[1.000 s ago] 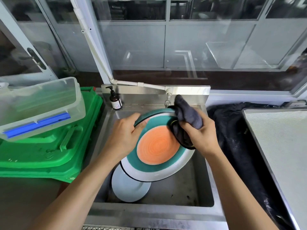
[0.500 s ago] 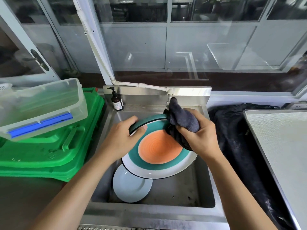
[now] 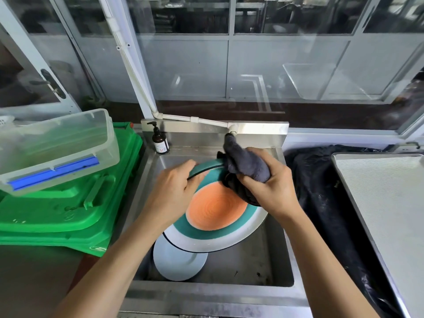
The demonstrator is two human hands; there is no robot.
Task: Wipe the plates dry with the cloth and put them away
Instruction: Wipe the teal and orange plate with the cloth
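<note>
Round glazed plate (image 3: 215, 216) gripped at rim by left hand (image 3: 174, 189), right hand (image 3: 270, 187) clutching soft grey cloth (image 3: 245, 166).

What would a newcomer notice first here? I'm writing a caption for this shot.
The big plate with its orange centre and teal ring, held tilted over the steel sink. The left hand grips its rim while the right hand presses a dark grey cloth to its upper edge. A pale blue plate lies in the basin below.
</note>
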